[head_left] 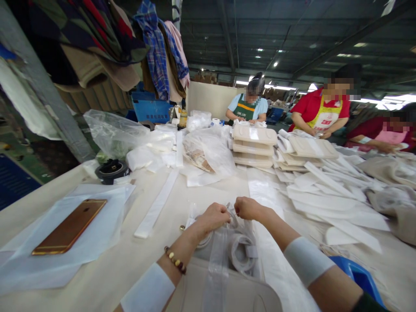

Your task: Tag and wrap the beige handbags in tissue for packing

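My left hand (216,216) and my right hand (245,208) are close together over the far end of a beige bag piece (240,294). Their fingers are pinched at a thin, shiny greyish material (231,214), too small to identify. A clear-white strip (216,264) runs lengthwise across the beige piece. Beside it lies a coiled pale strap (241,253) in what looks like clear film. Another coil is partly hidden under my left wrist. A small brass-coloured metal part (182,228) shows left of that wrist.
A phone (69,227) rests on white sheets at left, near a dark round tape roll (112,171). Plastic bags (208,149), stacked beige bag pieces (253,147) and loose white strips (334,199) cover the far side and right. A blue container (357,273) stands lower right. Co-workers sit beyond.
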A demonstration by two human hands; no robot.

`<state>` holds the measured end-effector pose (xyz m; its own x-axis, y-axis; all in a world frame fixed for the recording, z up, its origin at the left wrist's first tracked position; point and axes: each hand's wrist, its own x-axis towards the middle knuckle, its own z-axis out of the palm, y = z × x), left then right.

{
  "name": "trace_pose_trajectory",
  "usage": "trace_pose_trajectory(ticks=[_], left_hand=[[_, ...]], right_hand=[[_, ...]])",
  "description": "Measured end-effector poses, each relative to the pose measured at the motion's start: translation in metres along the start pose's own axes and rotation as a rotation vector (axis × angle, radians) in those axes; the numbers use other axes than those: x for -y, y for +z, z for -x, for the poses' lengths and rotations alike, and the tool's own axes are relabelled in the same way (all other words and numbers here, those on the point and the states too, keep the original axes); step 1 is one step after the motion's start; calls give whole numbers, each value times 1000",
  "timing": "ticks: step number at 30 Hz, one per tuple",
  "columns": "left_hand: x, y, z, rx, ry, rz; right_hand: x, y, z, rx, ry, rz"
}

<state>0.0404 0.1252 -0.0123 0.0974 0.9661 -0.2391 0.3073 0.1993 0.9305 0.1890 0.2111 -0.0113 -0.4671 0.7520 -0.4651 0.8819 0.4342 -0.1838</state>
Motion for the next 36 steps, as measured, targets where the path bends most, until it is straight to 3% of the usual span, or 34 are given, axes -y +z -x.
trace_pose_trajectory(ticks=[9, 16, 22, 26, 30, 36], left_hand=[[2, -7, 6, 47, 25, 559], [4, -7, 6, 36, 22, 827], [6, 10, 4, -138, 97, 793], [3, 19, 4, -127, 157, 732], [4, 23, 0, -111, 199, 638], [1, 25, -8, -209, 226, 461]], right_hand=[[3, -29, 19, -56, -69, 195], [23, -47, 47, -246, -107, 238], [38, -35, 66, -360, -151, 167], [37, -23, 66, -439, -139, 26], [30, -10, 58, -509, -118, -201], [21, 19, 47, -632, -105, -656]])
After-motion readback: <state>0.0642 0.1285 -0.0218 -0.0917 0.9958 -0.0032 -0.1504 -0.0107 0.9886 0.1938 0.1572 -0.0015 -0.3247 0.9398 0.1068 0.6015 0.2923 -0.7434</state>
